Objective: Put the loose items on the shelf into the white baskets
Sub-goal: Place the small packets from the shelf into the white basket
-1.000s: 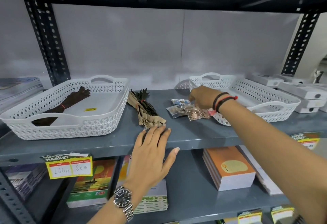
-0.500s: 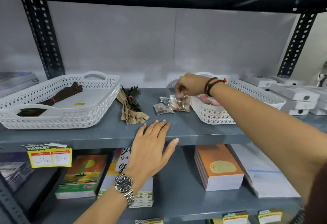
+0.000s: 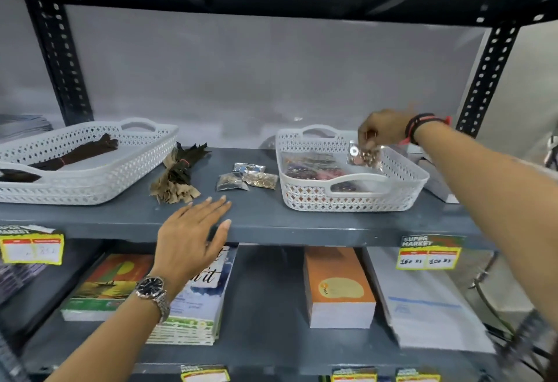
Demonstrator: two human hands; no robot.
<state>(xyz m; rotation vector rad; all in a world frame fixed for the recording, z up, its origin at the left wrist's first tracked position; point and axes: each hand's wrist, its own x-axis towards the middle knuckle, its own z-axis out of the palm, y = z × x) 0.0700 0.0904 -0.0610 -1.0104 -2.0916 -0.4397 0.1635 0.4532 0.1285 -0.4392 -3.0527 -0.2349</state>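
right hand (image 3: 385, 131) pinches packet (image 3: 363, 156) over right basket (image 3: 404, 170), ready to drop | left hand (image 3: 193, 238) flat, fingers wide, on shelf (image 3: 271, 221) front edge | three packets (image 3: 246, 177), bundle (image 3: 176, 174) loose mid-shelf

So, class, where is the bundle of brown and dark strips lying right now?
In the head view the bundle lies loose on the grey shelf, left of centre, between the left white basket and the small packets.

Shelf (image 3: 271, 224) carries baskets (image 3: 347, 200), bundle (image 3: 176, 176), packets (image 3: 247, 177).
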